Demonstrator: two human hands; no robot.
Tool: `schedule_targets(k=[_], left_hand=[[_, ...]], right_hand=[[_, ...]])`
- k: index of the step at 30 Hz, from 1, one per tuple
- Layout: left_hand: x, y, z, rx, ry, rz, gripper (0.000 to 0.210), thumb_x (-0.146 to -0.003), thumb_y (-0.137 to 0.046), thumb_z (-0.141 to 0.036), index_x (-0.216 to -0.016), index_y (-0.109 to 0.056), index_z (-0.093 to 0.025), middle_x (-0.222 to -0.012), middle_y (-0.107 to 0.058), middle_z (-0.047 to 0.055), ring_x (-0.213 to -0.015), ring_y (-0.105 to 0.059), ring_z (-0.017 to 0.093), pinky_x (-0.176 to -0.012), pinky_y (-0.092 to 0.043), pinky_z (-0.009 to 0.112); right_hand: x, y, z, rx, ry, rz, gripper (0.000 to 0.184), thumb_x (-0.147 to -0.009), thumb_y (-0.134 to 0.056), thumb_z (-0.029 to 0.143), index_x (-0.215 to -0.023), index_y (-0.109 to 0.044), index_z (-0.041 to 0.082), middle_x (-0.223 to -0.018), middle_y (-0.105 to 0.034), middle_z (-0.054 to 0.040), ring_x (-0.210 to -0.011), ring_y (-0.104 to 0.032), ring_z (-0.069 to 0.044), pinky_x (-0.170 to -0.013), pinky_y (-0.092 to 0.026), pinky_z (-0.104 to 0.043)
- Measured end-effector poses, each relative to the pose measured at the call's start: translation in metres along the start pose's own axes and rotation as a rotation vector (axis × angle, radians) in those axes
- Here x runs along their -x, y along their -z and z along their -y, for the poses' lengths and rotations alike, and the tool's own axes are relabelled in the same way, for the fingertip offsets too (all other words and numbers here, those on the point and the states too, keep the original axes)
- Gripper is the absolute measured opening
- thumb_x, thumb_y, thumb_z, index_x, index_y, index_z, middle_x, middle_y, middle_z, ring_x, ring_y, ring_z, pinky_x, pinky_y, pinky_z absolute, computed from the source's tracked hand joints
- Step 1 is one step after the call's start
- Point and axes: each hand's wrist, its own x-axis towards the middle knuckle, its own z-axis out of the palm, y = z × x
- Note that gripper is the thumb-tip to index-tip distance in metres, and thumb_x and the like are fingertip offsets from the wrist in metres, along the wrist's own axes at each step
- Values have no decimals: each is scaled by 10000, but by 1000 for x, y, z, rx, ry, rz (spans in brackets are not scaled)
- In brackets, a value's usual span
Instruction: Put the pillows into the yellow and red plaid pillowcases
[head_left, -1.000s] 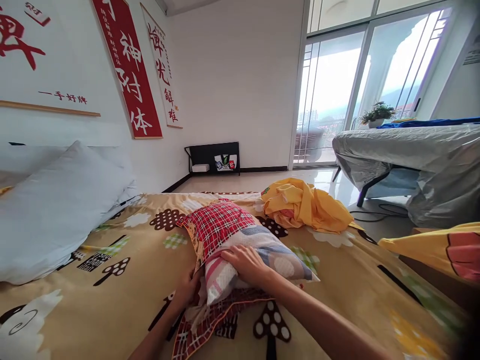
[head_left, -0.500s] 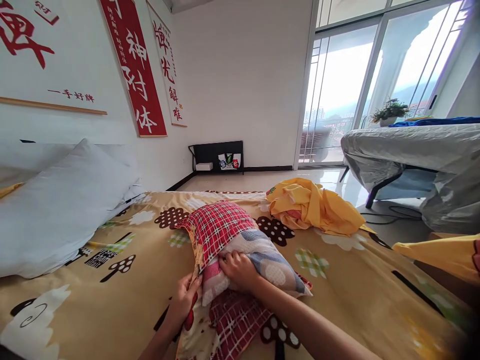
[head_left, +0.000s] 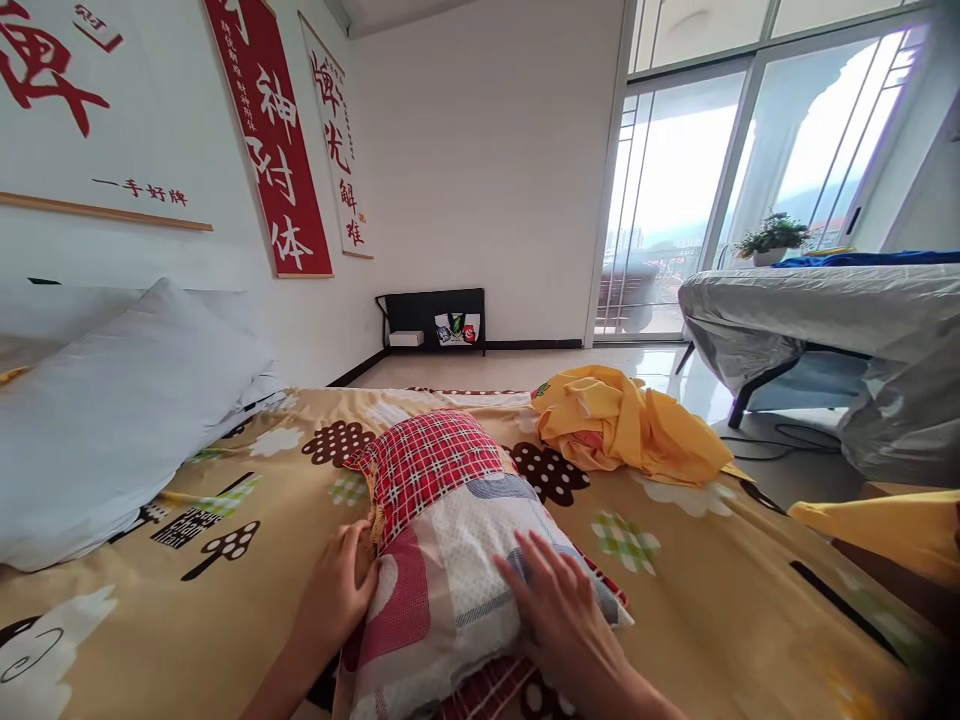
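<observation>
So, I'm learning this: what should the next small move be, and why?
Probably draw the red checked cover nearer with the left hand, which is by its edge: on top, it hides only the far part of the pillow.

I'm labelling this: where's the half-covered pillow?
In the head view, the half-covered pillow lies lower centre on the bed, left hand at its edge, right hand over it.

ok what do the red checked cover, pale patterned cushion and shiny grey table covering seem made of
Red checked cover: likely matte woven cloth, given its soft drape. Pale patterned cushion: apparently matte, textured fabric, given its dimpled surface; filling hidden. Shiny grey table covering: perhaps thin plastic film, given its glossy highlights and crinkles.
</observation>
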Motion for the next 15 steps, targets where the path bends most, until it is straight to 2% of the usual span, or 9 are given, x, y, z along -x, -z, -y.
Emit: schedule_targets(k=[2,4,6,8,10,13,15], left_hand=[[-14,3,-34,-24,-191,-58,320,-855,-440,-294,-1149,-523,-199,-1109,-607,94,-1071,-564,238,-938,-449,378],[-38,0,-75,-114,-330,23,280,-869,-423,-220,-1119,-548,-212,-1100,-609,79,-1046,-561,226,-932,-444,377],[-66,-13,-114,-262,-412,126,310,-867,-440,-196,-1157,-549,-200,-1130,-605,95,-1063,-549,237,-943,-430,388],[-92,-32,-143,-369,-418,193,365,-856,-498,-230,-1216,-531,-177,-1192,-585,136,-1117,-529,275,-960,-416,422],[-112,-52,-159,-412,-398,230,383,-839,-542,-224,-1215,-544,-153,-1205,-581,171,-1129,-529,309,-936,-428,450],[-128,-71,-164,-450,-349,269,295,-884,-474,-156,-1153,-588,-115,-1173,-599,198,-1104,-556,316,-861,-473,450],[-134,-77,-161,-465,-332,295,266,-931,-444,-187,-1136,-597,-113,-1162,-609,172,-1089,-571,284,-842,-494,433]], right_hand=[[-6,1,-18,-64,-236,170,973,-659,-693,304,-1513,-230,252,-1571,-183,-162,-1416,-191,-387,-1070,-256,-545],[-20,0,-24,-136,-345,357,1100,-582,-741,395,-1523,-198,223,-1567,-164,-197,-1410,-185,-415,-1060,-261,-567],[-34,-1,-19,-171,-373,451,1137,-558,-746,383,-1528,-178,211,-1544,-220,-219,-1379,-253,-429,-1037,-297,-562],[-44,-3,-11,-170,-392,425,1087,-589,-692,245,-1533,-154,207,-1504,-310,-220,-1327,-355,-406,-1005,-355,-520],[-46,-6,-7,-140,-455,338,1051,-593,-590,92,-1536,-136,199,-1474,-367,-208,-1275,-437,-357,-975,-400,-461],[-41,-13,-15,-34,-633,257,983,-609,-513,29,-1525,-191,180,-1477,-363,-218,-1195,-517,-343,-910,-441,-451],[-39,-18,-24,7,-649,272,914,-626,-526,59,-1499,-276,164,-1399,-473,-218,-1079,-591,-342,-833,-472,-440]])
